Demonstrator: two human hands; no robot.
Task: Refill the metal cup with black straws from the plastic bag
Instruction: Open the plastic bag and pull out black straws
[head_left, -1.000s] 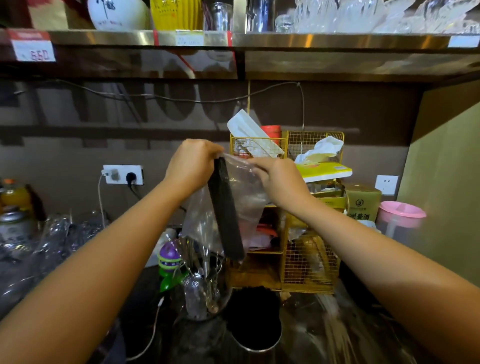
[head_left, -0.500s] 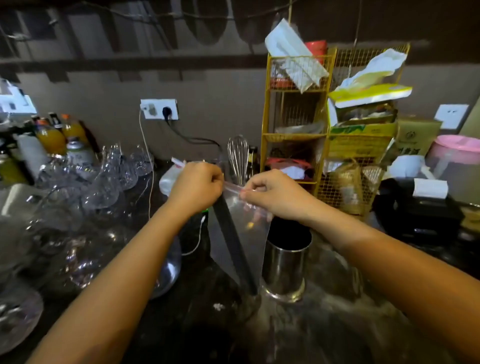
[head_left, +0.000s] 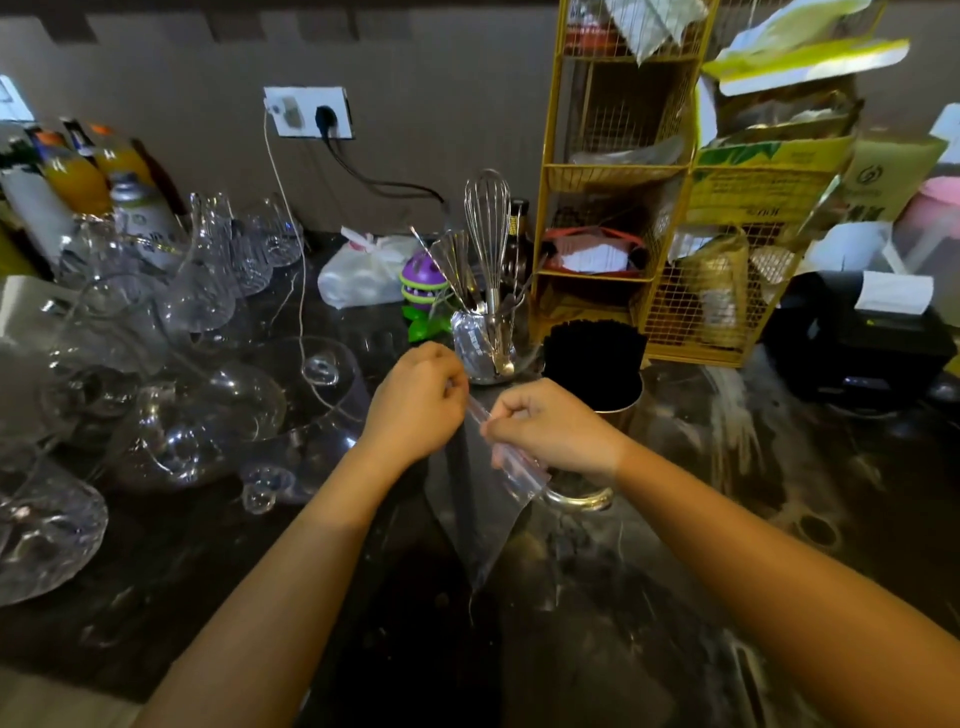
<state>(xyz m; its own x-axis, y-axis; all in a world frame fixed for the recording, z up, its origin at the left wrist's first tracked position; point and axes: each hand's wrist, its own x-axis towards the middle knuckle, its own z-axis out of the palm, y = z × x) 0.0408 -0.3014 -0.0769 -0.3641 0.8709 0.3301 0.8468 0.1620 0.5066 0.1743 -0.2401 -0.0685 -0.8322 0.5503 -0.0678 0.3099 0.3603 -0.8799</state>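
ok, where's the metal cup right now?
Head view, right of centre: the metal cup, full of black straws, stands behind the right hand, before the yellow wire rack.

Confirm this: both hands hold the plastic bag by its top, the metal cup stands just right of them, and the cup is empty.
Not empty. The head view shows the metal cup packed with black straws. The rest holds: the left hand and right hand pinch the plastic bag by its top, cup just right of them.

Print on the yellow-green box (head_left: 763, 176) is too blurred to read.
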